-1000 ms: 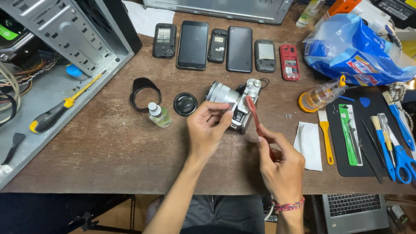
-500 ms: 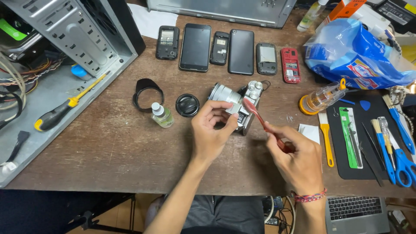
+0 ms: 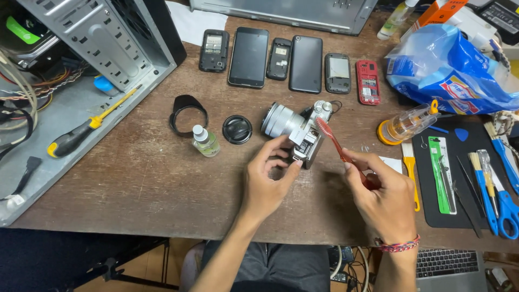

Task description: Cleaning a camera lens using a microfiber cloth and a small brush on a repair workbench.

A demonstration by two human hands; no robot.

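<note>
Across the whole view runs a worn brown wooden bench point(image 3: 135, 184), scuffed and crowded at its far edge. On its left end lies an opened grey computer case point(image 3: 81, 59) on its side, with loose wires and a yellow-and-black screwdriver point(image 3: 86, 128) resting on its panel. Along the back sits a row of six phones point(image 3: 286, 62), the last one red. At the right, a blue plastic bag point(image 3: 448, 70) bulges above a black work mat point(image 3: 465, 178) laid with brushes, tweezers and blue scissors. Below the bench's near edge, a laptop keyboard point(image 3: 446, 262) shows.

Near the middle stands a silver camera point(image 3: 297, 130), lens pointing left, resting on the bench. The left hand point(image 3: 267, 181) steadies it, its grip closed on the camera's near lower corner. The right hand point(image 3: 384, 192) has its grip clamped on the handle of a red toothbrush point(image 3: 338, 146), whose bristled head touches the camera's top. Left of the camera lie a black lens cap point(image 3: 237, 130), a small clear bottle point(image 3: 204, 141) and a black lens hood point(image 3: 188, 113).
</note>
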